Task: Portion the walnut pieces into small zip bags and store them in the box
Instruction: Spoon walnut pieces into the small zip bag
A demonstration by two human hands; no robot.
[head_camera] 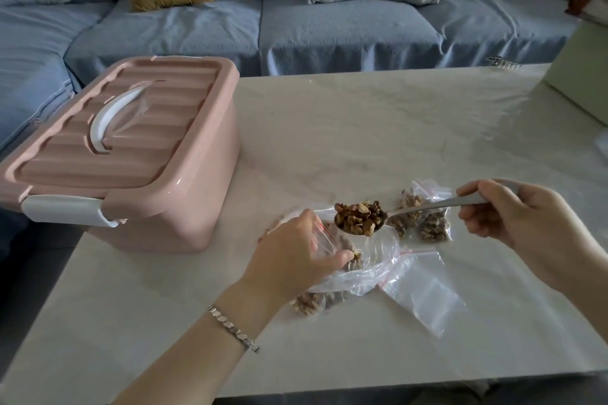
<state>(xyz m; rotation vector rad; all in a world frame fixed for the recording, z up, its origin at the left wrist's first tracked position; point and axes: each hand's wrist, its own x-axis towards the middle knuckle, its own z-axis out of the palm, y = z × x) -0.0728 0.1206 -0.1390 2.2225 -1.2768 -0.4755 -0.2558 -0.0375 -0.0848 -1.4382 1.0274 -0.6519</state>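
My right hand (523,223) grips the handle of a metal spoon (427,207) heaped with walnut pieces (359,218). The spoon's bowl hovers just above and right of my left hand (296,256), which holds open the mouth of a small clear zip bag (324,237). Under that hand lies a larger clear bag (368,268) with loose walnut pieces (309,302) in it. A filled small zip bag (427,223) lies behind the spoon. An empty small zip bag (424,289) lies flat to the right. The pink box (158,207), lid closed, stands at the table's left.
The pale marble table (362,128) stretches back to a blue sofa (296,33) with cushions. A pale green box (582,69) stands at the table's far right corner. A silver bracelet (233,327) sits on my left wrist.
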